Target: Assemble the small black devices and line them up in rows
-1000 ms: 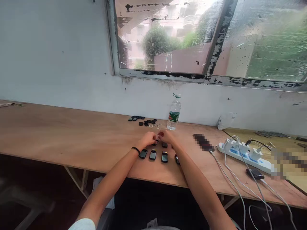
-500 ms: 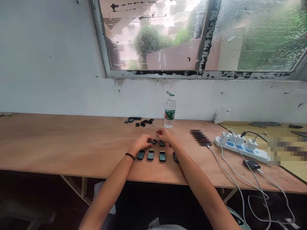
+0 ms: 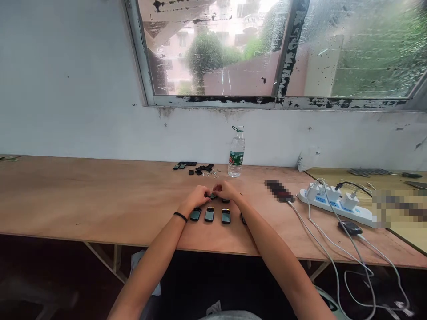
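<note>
My left hand (image 3: 198,197), with a black band at its wrist, has its fingers closed on the left edge of a small dark device (image 3: 213,196). From the other side, my right hand (image 3: 225,190) pinches at the top of that device; whatever is between its fingertips is too small to make out. Another dark device (image 3: 225,200) lies just below my right hand. Nearer the front edge a row of small black devices with grey screens lies flat, among them one at the left (image 3: 195,214), one beside it (image 3: 209,214) and one further right (image 3: 226,216). My right forearm partly covers another.
Behind my hands are black parts (image 3: 204,168) and small metallic bits (image 3: 210,174). A water bottle (image 3: 236,153) stands by the wall. To the right lie a pixelated object (image 3: 279,190), a white power strip (image 3: 336,206) with chargers, a black device (image 3: 350,228) and white cables.
My right hand has moved slightly left and down, from beside the small device to its top edge. My left hand has barely moved.
</note>
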A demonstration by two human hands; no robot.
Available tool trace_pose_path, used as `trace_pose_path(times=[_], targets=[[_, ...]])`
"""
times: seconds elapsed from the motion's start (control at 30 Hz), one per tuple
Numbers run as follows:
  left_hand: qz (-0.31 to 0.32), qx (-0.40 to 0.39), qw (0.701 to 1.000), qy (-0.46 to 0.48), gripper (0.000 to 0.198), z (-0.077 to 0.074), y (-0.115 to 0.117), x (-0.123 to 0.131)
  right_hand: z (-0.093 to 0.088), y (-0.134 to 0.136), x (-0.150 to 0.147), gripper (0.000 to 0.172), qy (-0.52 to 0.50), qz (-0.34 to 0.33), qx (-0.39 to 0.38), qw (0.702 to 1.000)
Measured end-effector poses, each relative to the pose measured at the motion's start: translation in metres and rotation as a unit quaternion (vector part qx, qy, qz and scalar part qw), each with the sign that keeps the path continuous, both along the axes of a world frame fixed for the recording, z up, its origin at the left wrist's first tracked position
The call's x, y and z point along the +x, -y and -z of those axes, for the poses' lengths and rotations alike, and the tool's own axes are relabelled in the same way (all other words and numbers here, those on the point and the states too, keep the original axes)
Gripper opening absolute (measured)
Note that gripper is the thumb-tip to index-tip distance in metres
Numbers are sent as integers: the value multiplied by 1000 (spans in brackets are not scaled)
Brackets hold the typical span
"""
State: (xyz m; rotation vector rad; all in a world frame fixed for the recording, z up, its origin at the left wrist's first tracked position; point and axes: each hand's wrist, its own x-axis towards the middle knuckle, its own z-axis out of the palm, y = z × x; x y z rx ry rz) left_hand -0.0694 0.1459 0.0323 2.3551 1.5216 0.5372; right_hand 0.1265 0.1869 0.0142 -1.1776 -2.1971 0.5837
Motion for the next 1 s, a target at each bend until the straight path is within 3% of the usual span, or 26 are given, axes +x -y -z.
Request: trace_pose_path(times=[0.2, 0.43, 0.7, 1.0], targets=[[3, 5, 1000, 10, 6, 2, -1, 0, -3, 5, -2, 11, 39, 18, -8, 999], [-2, -14, 1000, 19, 8, 0, 1, 2, -9, 5, 1, 31, 104, -8, -13, 994], [-10, -31, 999, 31, 16, -4, 5, 2, -13, 10, -1, 21, 148, -63, 23, 987], [-16, -49, 997, 49, 18, -9, 9, 1, -9, 10, -3, 32, 123, -90, 30, 988]])
